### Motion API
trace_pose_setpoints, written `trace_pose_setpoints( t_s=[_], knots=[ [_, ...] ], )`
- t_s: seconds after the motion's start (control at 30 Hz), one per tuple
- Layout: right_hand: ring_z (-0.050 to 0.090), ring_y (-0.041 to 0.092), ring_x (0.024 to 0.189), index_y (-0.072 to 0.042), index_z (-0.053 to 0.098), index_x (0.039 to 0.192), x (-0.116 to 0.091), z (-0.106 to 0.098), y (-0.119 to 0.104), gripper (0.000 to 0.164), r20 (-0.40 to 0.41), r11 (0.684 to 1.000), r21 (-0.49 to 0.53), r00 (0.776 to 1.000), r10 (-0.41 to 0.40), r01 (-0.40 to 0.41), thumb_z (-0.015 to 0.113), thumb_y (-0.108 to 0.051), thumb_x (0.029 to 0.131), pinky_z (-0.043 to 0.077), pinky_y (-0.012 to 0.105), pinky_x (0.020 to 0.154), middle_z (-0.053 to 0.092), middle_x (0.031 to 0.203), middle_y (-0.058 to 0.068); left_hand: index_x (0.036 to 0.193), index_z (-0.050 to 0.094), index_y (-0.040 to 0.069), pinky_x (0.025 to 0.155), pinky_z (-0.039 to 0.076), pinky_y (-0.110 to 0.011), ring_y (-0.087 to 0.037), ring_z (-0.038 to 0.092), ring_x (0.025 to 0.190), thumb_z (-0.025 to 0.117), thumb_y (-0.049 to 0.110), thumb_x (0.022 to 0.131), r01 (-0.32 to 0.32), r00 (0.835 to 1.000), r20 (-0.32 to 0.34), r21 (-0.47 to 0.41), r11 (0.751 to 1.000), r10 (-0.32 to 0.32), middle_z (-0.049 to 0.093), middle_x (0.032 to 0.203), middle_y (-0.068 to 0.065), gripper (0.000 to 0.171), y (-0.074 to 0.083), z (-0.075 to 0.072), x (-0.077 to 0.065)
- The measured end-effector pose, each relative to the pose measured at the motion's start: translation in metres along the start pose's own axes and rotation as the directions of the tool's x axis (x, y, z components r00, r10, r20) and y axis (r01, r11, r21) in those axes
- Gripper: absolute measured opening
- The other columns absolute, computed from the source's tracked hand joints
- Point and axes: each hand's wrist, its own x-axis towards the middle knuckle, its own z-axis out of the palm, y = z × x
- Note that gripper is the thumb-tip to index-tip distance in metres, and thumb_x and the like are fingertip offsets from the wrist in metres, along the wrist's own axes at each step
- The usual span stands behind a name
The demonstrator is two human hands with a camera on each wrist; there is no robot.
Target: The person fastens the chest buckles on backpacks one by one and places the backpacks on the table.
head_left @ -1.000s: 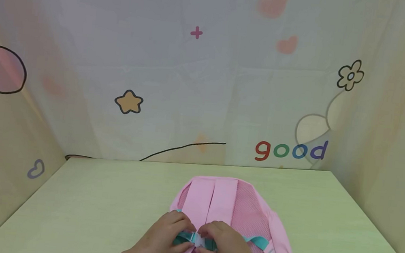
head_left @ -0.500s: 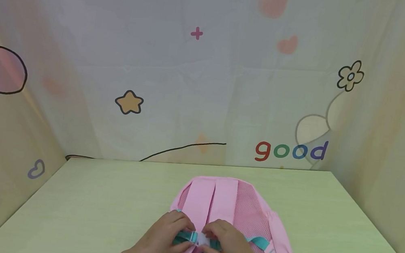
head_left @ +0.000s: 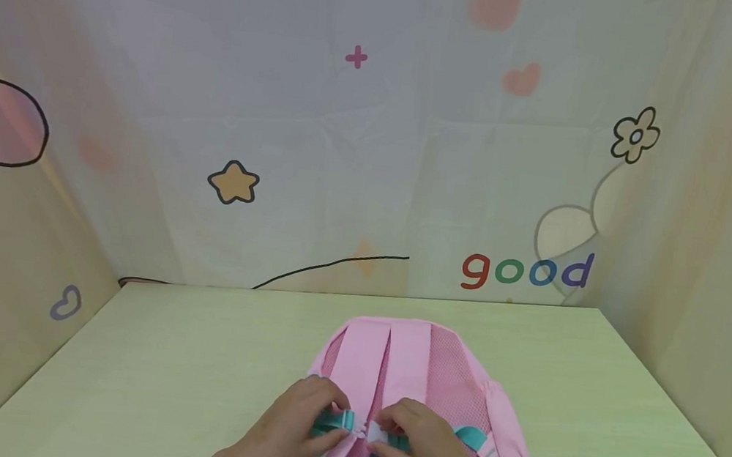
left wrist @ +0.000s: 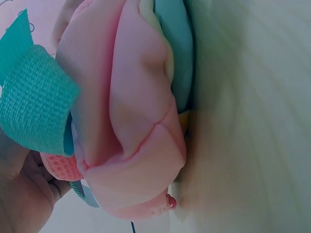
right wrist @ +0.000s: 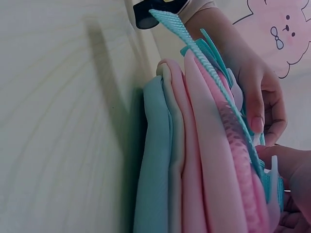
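A pink backpack [head_left: 457, 384] lies back side up on the table, its two shoulder straps [head_left: 360, 360] running toward me. My left hand [head_left: 297, 424] pinches the pronged white half [head_left: 358, 429] of a strap buckle by its teal webbing [head_left: 347, 419]. Between thumb and fingers, my right hand [head_left: 427, 444] pinches the white socket half [head_left: 376, 432]. A narrow gap shows between the two halves. In the left wrist view, a teal strap [left wrist: 39, 102] loops in front of the bag's pink side [left wrist: 141, 97], beside my left palm. The right wrist view shows both hands over the bag's mesh back panel.
The pale green tabletop [head_left: 147, 369] extends on both sides of the bag. Behind it hangs a printed curtain [head_left: 296, 126], with more printed cloth at left and right. A teal adjuster strap [head_left: 470, 437] lies across the bag's right side.
The two buckle halves, joined a second ago, have come apart. My right hand has shifted slightly right with its half, while my left hand has barely moved.
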Motion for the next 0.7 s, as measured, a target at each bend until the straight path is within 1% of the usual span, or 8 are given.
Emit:
trace_pose_setpoints(
  t_s=[0.23, 0.37, 0.6, 0.7],
  knots=[
    [0.054, -0.001, 0.076, -0.012, 0.065, 0.093, -0.0024, 0.0001, 0.0022, 0.019, 0.009, 1.0, 0.017, 1.0, 0.021, -0.021, 0.075, -0.023, 0.082, 0.049, 0.015, 0.068, 0.06, 0.084, -0.009, 0.096, 0.06, 0.015, 0.077, 0.049, -0.02, -0.006, 0.053, 0.084, 0.078, 0.018, 0.079, -0.029, 0.999, -0.028, -0.009, 1.0, 0.028, 0.06, 0.089, 0.007, 0.025, -0.0008, 0.0013, 0.0007],
    [0.054, -0.001, 0.077, -0.013, 0.065, 0.093, -0.0034, 0.0013, 0.0026, 0.018, 0.015, 0.999, 0.028, 0.999, 0.039, -0.039, 0.075, -0.023, 0.082, 0.05, 0.016, 0.068, 0.06, 0.084, -0.009, 0.096, 0.06, 0.015, 0.078, 0.049, -0.02, -0.005, 0.053, 0.084, 0.078, 0.019, 0.079, -0.015, 0.999, -0.03, -0.022, 1.0, 0.015, 0.06, 0.088, 0.007, 0.025, -0.0005, 0.0037, 0.0003],
    [0.055, -0.002, 0.077, -0.012, 0.066, 0.093, -0.0038, 0.0026, 0.0027, 0.017, 0.019, 0.998, 0.039, 0.999, 0.049, -0.049, 0.074, -0.022, 0.083, 0.05, 0.016, 0.068, 0.061, 0.085, -0.009, 0.098, 0.06, 0.015, 0.077, 0.049, -0.02, -0.005, 0.052, 0.084, 0.074, 0.023, 0.084, 0.028, 1.0, 0.012, -0.071, 0.997, -0.027, 0.059, 0.09, 0.007, 0.021, 0.0034, 0.0061, 0.0001],
    [0.055, -0.002, 0.078, -0.012, 0.067, 0.093, -0.0038, 0.0027, 0.003, 0.016, 0.015, 0.998, 0.036, 0.999, 0.041, -0.042, 0.074, -0.022, 0.083, 0.05, 0.016, 0.068, 0.061, 0.086, -0.008, 0.098, 0.061, 0.015, 0.077, 0.048, -0.021, -0.006, 0.052, 0.084, 0.073, 0.022, 0.085, 0.019, 1.0, 0.007, -0.073, 0.997, -0.019, 0.06, 0.089, 0.007, 0.019, 0.0042, 0.007, 0.0003]
  ],
)
